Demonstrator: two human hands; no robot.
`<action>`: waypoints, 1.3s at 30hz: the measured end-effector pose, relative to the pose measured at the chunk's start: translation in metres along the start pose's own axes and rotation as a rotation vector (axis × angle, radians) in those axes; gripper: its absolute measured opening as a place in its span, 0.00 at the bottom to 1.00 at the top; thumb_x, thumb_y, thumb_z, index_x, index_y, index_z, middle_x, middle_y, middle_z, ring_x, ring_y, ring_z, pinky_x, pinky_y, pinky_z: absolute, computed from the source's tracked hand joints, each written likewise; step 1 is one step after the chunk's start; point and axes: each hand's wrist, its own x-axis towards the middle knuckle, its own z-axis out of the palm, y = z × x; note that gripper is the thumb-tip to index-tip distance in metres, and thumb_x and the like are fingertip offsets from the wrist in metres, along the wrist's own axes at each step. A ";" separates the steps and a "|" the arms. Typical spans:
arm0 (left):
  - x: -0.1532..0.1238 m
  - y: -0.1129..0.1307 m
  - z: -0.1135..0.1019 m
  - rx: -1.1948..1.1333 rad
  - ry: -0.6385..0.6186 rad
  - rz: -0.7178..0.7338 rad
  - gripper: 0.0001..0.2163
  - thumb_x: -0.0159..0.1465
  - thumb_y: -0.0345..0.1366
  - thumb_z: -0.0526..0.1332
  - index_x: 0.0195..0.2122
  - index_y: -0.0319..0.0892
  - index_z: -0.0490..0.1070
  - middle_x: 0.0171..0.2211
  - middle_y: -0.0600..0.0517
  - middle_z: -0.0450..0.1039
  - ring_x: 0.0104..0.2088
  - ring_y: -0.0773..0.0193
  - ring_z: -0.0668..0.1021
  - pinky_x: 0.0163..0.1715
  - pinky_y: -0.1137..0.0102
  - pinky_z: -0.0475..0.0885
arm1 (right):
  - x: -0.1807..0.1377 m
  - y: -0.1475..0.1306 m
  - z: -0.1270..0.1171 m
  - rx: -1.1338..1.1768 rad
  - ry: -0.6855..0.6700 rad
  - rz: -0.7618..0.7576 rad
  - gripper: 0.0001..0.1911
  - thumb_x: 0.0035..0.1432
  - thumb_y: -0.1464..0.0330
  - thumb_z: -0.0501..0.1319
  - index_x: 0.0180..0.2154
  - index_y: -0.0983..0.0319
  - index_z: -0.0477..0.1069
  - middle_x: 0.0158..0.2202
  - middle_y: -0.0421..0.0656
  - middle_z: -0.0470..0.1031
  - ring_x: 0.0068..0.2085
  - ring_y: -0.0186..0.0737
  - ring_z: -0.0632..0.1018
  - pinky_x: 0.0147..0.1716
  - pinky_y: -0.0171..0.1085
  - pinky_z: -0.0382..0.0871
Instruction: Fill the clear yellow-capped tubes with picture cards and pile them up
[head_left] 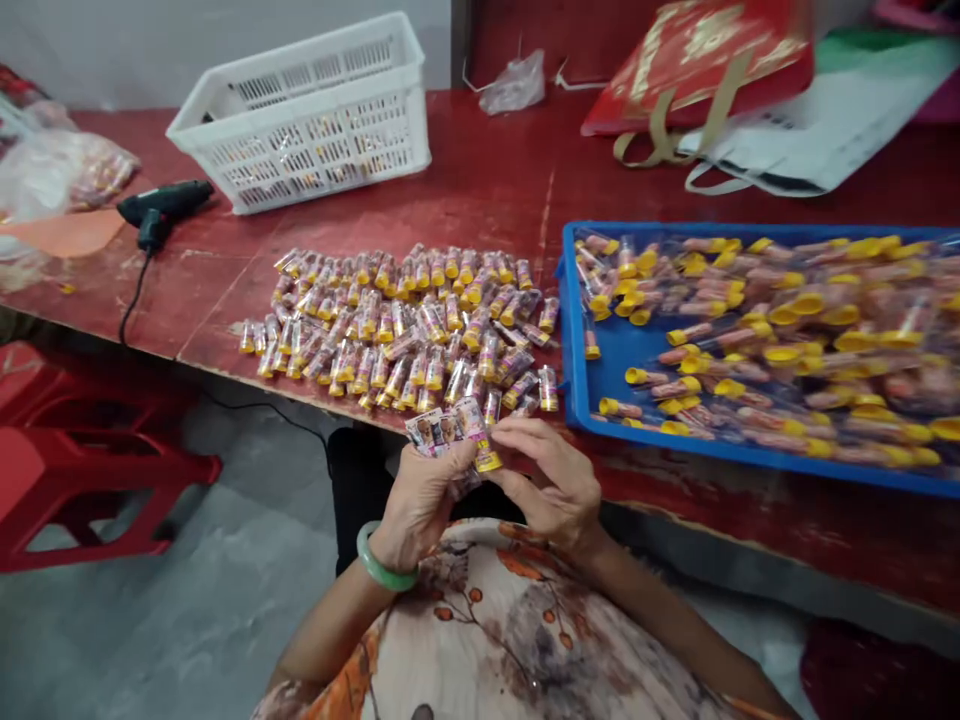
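Note:
My left hand (420, 495), with a green bangle on the wrist, is closed round a small stack of printed labels (435, 430). My right hand (551, 480) pinches a small clear tube with a yellow cap (480, 440) against those labels, just in front of the table's near edge. Right behind my hands, a large pile of labelled tubes (397, 325) lies on the red table (487, 180). To the right, a blue tray (622, 350) holds several unlabelled tubes with yellow caps.
A white slotted basket (311, 115) stands at the back left, a black glue gun (161, 210) with its cord beside it. Clear plastic bags (60, 170) lie far left, red and white bags (720, 80) at the back right. A red stool (82, 450) stands below left.

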 end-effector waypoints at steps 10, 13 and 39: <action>-0.004 0.004 -0.003 0.034 0.016 0.069 0.15 0.46 0.32 0.75 0.35 0.39 0.79 0.35 0.50 0.80 0.34 0.64 0.79 0.39 0.70 0.75 | -0.009 0.001 0.006 -0.099 -0.021 -0.065 0.22 0.55 0.79 0.62 0.52 0.60 0.71 0.44 0.48 0.77 0.43 0.41 0.80 0.41 0.38 0.77; -0.008 0.002 -0.001 0.048 0.052 0.058 0.16 0.44 0.35 0.76 0.34 0.40 0.79 0.34 0.51 0.80 0.32 0.65 0.79 0.38 0.70 0.75 | -0.011 -0.003 0.009 -0.171 0.019 -0.091 0.22 0.54 0.80 0.63 0.50 0.60 0.73 0.44 0.48 0.78 0.41 0.41 0.80 0.39 0.37 0.77; 0.074 0.164 -0.083 0.492 0.407 0.477 0.16 0.46 0.39 0.74 0.33 0.36 0.76 0.25 0.51 0.75 0.21 0.71 0.71 0.17 0.77 0.61 | 0.018 0.012 0.025 -0.260 -0.017 -0.146 0.11 0.55 0.77 0.65 0.41 0.62 0.74 0.36 0.45 0.79 0.34 0.39 0.80 0.34 0.36 0.75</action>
